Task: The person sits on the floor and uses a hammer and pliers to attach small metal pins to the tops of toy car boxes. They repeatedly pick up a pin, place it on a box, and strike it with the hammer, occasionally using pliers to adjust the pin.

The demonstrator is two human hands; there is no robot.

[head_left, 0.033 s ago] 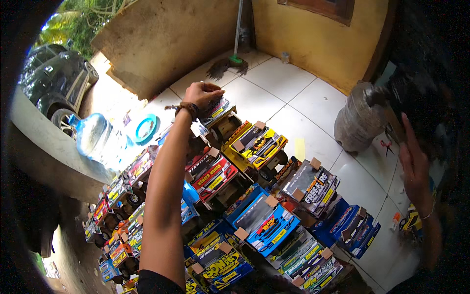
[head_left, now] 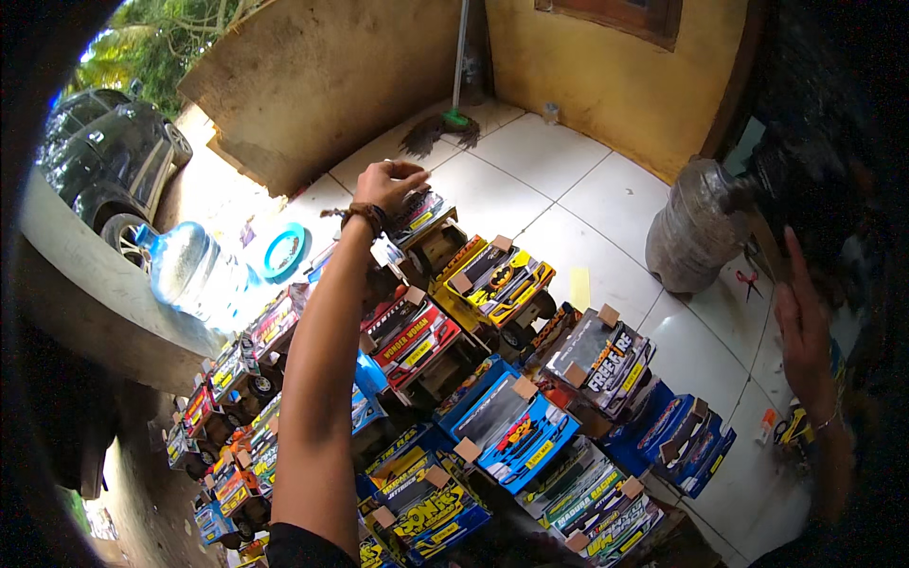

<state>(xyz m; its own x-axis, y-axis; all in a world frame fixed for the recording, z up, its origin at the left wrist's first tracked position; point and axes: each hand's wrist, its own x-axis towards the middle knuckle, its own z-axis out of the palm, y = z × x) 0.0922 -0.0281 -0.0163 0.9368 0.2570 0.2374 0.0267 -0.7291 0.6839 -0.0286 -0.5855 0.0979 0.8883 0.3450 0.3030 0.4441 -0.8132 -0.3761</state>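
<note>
My left hand [head_left: 386, 186], a dark bracelet at its wrist, is over a toy truck [head_left: 424, 216] at the far end of the rows. Its fingers are bent together at the truck's upper front; anything small between them is hidden. My right hand [head_left: 803, 327] is at the right with its fingers stretched out, beside a brown strip [head_left: 765, 241] in shadow. Near my left arm stand a red toy truck [head_left: 417, 346] and a yellow toy truck [head_left: 500, 284], with small brown squares at their windscreen corners.
Several more toy trucks, such as a blue one [head_left: 521, 431], stand in close rows. A dusty large bottle [head_left: 696, 227], red scissors [head_left: 750, 282] and a yellow paper [head_left: 579, 287] are on the tiles. A blue basin [head_left: 286, 251], water jug [head_left: 185, 260] and mop [head_left: 440, 131] are farther off.
The fingers of my left hand have shifted slightly above the far truck. My right hand has moved a little downward. The trucks stay in place.
</note>
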